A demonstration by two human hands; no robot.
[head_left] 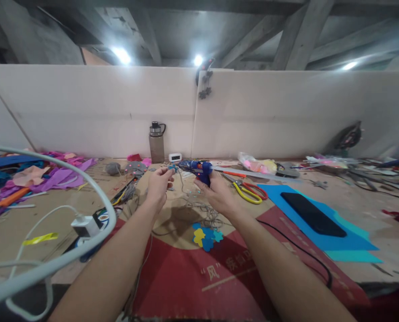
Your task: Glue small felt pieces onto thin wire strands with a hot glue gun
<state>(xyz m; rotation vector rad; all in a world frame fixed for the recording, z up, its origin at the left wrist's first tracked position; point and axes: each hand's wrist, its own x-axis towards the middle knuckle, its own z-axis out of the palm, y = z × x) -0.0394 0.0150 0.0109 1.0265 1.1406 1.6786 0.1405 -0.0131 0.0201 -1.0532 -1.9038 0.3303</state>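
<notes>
My right hand (pixel 218 192) is wrapped round a blue hot glue gun (pixel 201 168), whose nozzle points left; a clear glue stick sticks out behind it. The fingers of my left hand (pixel 159 183) pinch a small blue cut-out piece (pixel 172 168) close to the nozzle. Grey string (pixel 182 182) hangs beside that piece and runs into a loose tangle (pixel 208 214) on the cardboard between my arms. Nearer to me lies a little pile of flower-shaped cut-outs (pixel 206 243) in blue, yellow and turquoise.
Yellow-handled scissors (pixel 248 193) and a red-handled tool (pixel 258 190) lie right of my right hand. A black phone (pixel 312 213) rests on blue sheets (pixel 273 197). A bottle (pixel 157 145) stands at the back. A white cable (pixel 110 214) arcs across the left, near a white plug (pixel 85 226) and coloured scraps (pixel 35 174).
</notes>
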